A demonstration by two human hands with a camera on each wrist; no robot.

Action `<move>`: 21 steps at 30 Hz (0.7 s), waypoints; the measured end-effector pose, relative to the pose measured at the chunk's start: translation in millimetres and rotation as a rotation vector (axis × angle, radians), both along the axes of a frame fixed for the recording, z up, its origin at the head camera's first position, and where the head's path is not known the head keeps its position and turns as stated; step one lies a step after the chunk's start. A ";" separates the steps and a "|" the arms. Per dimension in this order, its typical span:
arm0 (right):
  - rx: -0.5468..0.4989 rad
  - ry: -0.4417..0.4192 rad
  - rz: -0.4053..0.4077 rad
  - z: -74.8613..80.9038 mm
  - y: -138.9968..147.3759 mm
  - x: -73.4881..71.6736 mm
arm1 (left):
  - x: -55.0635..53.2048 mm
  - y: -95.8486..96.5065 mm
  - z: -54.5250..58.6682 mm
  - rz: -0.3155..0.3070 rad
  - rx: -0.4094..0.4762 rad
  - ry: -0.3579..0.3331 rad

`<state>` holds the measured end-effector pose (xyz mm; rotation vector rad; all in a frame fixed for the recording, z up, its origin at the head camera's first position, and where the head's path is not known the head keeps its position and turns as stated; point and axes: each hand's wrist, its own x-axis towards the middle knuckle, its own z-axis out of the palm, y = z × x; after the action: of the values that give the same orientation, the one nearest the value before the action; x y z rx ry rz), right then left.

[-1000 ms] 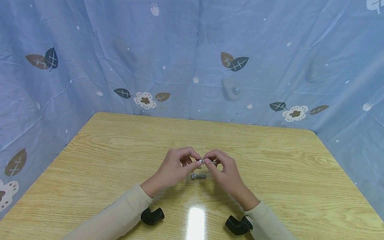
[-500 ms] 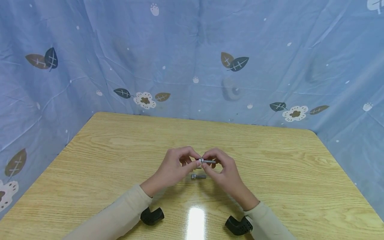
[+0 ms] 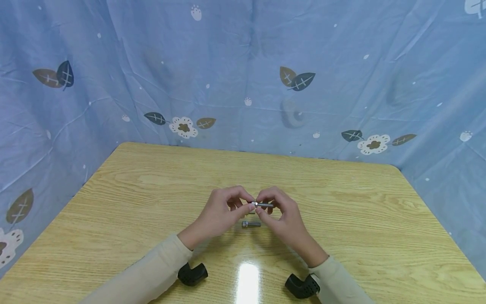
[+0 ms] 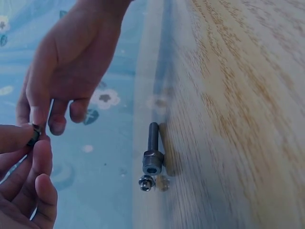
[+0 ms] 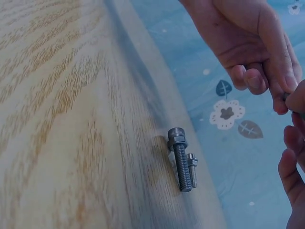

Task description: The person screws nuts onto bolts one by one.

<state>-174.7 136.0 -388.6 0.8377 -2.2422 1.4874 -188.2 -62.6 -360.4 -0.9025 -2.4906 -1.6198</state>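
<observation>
Just over the table my left hand pinches the head end of a metal bolt between thumb and index finger. The bolt lies level, its shank pointing right. The thumb and index finger of my right hand pinch the nut close to the bolt's head. In the left wrist view fingers cover most of the held bolt. Below the hands a larger socket-head bolt with a nut against its head lies on the table. Beside it is a smaller bolt, also with a nut, partly hidden in the head view.
The wood-grain table has a bright light reflection near its front. A blue patterned cloth hangs behind and at both sides. Black curved pieces sit at both sleeves.
The right thumb and index finger have shifted slightly left and spread around the nut, baring the bolt's shank. The left hand and the bolts on the table stay put.
</observation>
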 end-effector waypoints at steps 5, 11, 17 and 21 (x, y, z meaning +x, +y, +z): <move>-0.011 -0.001 0.015 0.3 0.9 -0.5 | 0.2 0.3 0.1 -0.005 -0.004 0.009; 0.023 -0.011 -0.018 1.9 0.7 0.8 | 0.6 0.4 1.2 -0.009 -0.003 0.014; 0.037 0.001 -0.035 0.6 -0.1 0.2 | 0.2 0.5 0.6 -0.011 -0.008 0.022; 0.033 -0.001 -0.028 -1.4 0.1 -0.4 | -0.5 0.0 -1.0 -0.007 -0.019 0.025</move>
<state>-175.0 136.2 -389.9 0.8125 -2.2757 1.4423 -188.7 -62.7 -361.4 -0.9286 -2.4934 -1.5801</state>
